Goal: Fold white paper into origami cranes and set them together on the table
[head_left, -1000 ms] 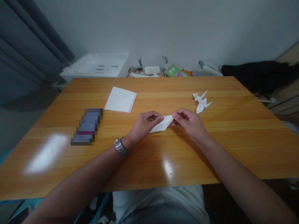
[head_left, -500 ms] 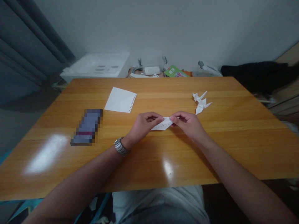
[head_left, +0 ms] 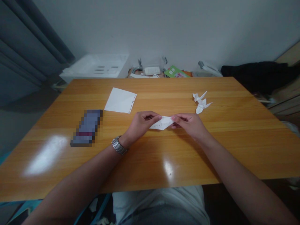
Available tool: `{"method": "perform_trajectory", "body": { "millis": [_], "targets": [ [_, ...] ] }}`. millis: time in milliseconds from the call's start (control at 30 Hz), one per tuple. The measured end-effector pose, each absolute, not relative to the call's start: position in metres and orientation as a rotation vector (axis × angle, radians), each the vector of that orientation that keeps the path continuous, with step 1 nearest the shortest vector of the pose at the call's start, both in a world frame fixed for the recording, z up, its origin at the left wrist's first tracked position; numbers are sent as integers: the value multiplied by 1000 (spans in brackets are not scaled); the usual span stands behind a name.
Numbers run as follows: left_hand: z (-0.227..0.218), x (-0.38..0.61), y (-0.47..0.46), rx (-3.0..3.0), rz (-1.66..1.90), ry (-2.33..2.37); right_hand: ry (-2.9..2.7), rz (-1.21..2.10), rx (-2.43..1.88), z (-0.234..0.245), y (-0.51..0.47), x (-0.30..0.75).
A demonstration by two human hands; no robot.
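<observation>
Head camera: on a glossy orange-brown wooden table [head_left: 164,162], the left hand [head_left: 140,125], wearing a silver metal wristwatch [head_left: 118,146], pinches the left end of a small folded white paper piece [head_left: 162,122]. The right hand [head_left: 190,124] has its fingers closed on the right end. Left of this paper lies a dark pixelated rectangular object [head_left: 86,126]. Beyond the paper, to the left, lies a flat white perforated sheet [head_left: 120,100], and to the right two white folded paper cranes [head_left: 201,101].
</observation>
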State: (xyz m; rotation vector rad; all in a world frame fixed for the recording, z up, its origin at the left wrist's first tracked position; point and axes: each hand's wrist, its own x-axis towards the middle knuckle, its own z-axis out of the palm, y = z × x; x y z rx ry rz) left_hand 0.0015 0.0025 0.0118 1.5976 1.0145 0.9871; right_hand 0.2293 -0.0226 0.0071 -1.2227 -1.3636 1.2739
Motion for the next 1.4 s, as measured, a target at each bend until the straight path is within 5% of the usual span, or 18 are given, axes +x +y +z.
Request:
{"method": "perform_trajectory", "body": {
  "millis": [500, 767, 1400],
  "targets": [
    [2, -5, 14, 1565, 1065, 1038, -1384, 1554, -1137, 3, -21, 231],
    [5, -2, 5, 1840, 850, 943, -1729, 1377, -1175, -2, -24, 226],
    [7, 7, 3, 1357, 1098, 967, -1495, 1326, -1203, 0, -23, 223]
  ]
}}
